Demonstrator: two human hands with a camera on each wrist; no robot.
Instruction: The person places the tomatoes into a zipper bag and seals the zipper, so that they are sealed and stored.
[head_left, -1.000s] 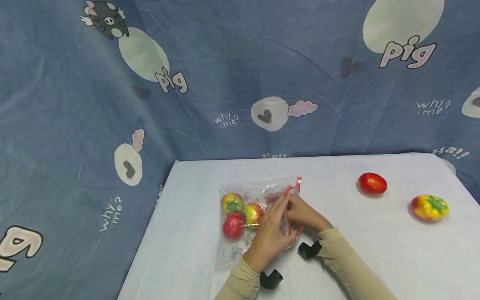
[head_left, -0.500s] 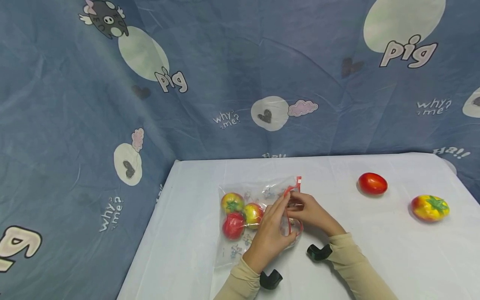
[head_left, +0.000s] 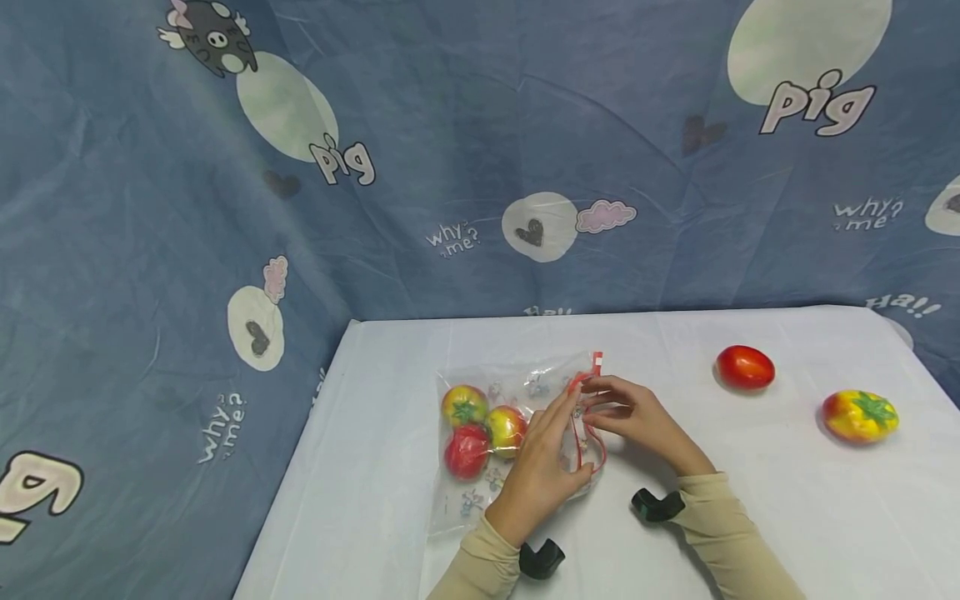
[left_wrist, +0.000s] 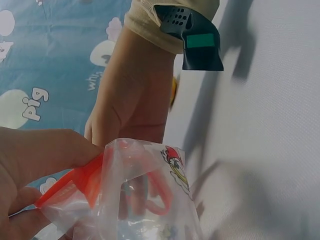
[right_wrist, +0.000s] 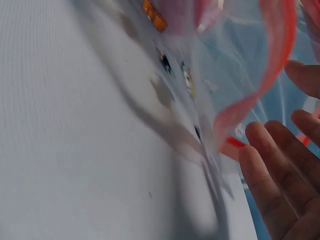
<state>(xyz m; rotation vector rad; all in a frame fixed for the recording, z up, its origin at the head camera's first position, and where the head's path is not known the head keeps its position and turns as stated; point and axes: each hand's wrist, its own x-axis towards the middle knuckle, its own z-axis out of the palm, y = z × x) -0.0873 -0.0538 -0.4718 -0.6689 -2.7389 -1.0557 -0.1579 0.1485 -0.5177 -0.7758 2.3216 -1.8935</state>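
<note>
Directly left of right grip [head_left: 633, 417]: clear bag [head_left: 486, 468] on bench [head_left: 360, 467], mouth gaping rightward toward that grip. Red rim [right_wrist: 281, 50] curling beside right fingertips in right wrist view. Long axis of bag hard to call, near side partly behind left grip [head_left: 540, 475]. Inside, toward left end: red fruit [head_left: 467, 452], two yellow-red fruits [head_left: 507, 431].

Left grip at mouth: fingers straight, thumb set apart, rim stretched between. Right grip just at mouth: fingers parted, lightly bent, nothing held; contact with rim, cannot tell.

Off to right, well apart from bag: red oval fruit [head_left: 745, 367], long axis roughly crosswise; farther right, yellow fruit with green patch [head_left: 859, 416], likewise crosswise. Nearer to both: right grip.

Judged key relation: mouth and loose fruits on opposite sides of right grip. Broad stretch of bench between right grip and red oval fruit; far edge close behind.
</note>
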